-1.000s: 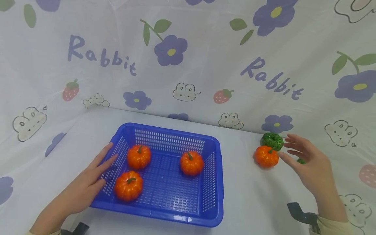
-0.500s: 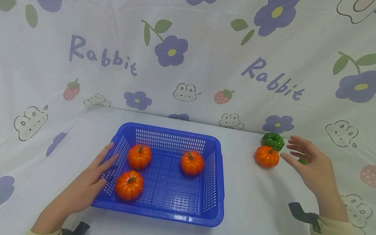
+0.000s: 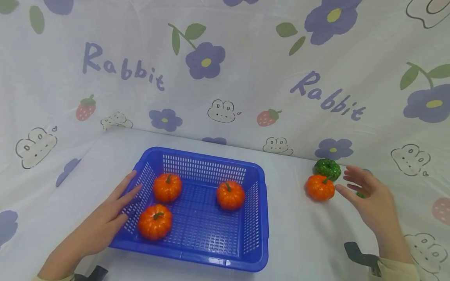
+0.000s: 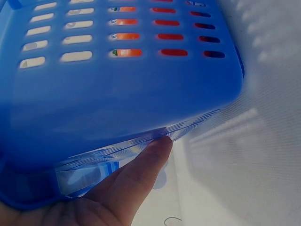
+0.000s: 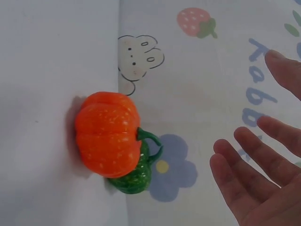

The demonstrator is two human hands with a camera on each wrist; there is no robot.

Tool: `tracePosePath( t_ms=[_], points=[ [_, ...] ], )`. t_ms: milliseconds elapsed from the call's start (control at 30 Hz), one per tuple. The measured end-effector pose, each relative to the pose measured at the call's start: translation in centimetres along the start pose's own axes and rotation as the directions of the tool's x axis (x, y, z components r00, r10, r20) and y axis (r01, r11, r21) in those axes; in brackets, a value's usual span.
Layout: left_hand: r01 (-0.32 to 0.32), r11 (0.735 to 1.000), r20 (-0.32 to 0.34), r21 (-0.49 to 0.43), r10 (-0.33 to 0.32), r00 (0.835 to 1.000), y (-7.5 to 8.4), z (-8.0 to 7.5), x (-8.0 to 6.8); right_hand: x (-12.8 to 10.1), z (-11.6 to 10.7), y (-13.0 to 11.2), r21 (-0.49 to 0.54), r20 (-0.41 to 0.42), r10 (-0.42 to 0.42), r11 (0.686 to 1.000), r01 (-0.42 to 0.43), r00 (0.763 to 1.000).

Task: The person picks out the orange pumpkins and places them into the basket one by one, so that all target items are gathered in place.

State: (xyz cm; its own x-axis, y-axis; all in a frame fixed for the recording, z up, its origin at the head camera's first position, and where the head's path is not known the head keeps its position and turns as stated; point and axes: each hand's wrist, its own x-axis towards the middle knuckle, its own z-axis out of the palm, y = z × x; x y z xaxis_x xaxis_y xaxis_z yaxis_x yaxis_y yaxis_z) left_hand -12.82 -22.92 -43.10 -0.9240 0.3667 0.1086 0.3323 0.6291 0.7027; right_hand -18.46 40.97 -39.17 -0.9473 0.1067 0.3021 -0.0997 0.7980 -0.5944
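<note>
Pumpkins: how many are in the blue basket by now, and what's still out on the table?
Done: three orange pumpkins lie in the blue basket. In hand: nothing gripped; the left hand rests flat against the basket's left wall, and the right hand hovers open beside the fourth orange pumpkin. Left: that pumpkin and the green pumpkin touching it sit on the table outside the basket.

Bare worktop lies open at centre right of the head view, between the blue basket and the orange pumpkin. A green pumpkin touches that one from behind, with the cloth backdrop close beyond, blocking the far side. The right hand waits just right, fingers spread.
</note>
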Motion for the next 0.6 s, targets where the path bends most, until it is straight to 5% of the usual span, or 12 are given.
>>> tracePosePath(
  t_ms=[600],
  points=[
    [-0.002, 1.0, 0.004, -0.003, 0.002, 1.0, -0.3, 0.0, 0.0, 0.1, 1.8, 2.0, 0.019, 0.053, 0.103, 0.994, -0.104, 0.993]
  ],
)
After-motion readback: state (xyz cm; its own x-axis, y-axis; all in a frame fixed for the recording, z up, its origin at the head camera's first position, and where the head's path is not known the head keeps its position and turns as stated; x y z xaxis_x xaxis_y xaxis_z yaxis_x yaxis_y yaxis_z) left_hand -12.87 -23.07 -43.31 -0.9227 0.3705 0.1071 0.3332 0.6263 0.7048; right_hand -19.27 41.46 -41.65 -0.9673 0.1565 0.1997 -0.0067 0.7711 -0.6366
